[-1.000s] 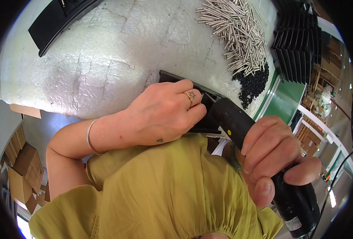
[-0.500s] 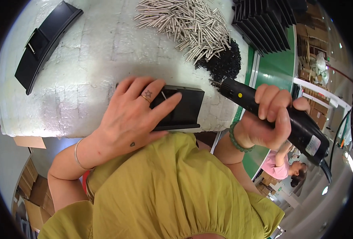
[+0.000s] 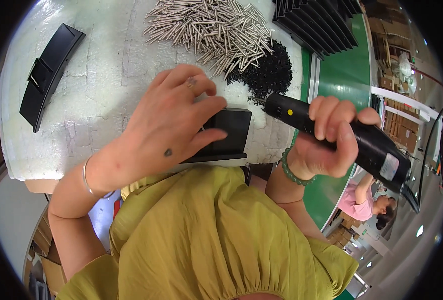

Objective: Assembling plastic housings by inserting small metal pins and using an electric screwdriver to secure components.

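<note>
My right hand [image 3: 329, 137] is wrapped round a black electric screwdriver [image 3: 361, 145], with its cord trailing off at the right. The screwdriver's thin bit points left, by the edge of a heap of small black screws [image 3: 271, 67]. Over a black plastic panel [image 3: 231, 132] near the table's front edge hovers my left hand [image 3: 174, 110], fingers bent and apart, with nothing visible in them. That hand hides much of the panel's left part. Beyond the screws lies a heap of thin silver metal pins [image 3: 211, 30].
A similar curved black panel [image 3: 56, 70] lies at the far left of the film-covered white table [image 3: 106, 60]. Several black panels [image 3: 319, 25] stand stacked at the back right, on a green surface [image 3: 344, 62]. A person in pink [image 3: 359, 200] is off to the right.
My left hand has lifted off the panel, its fingers now bent. The screwdriver has shifted slightly left with my right hand. The whole view has shifted a little.
</note>
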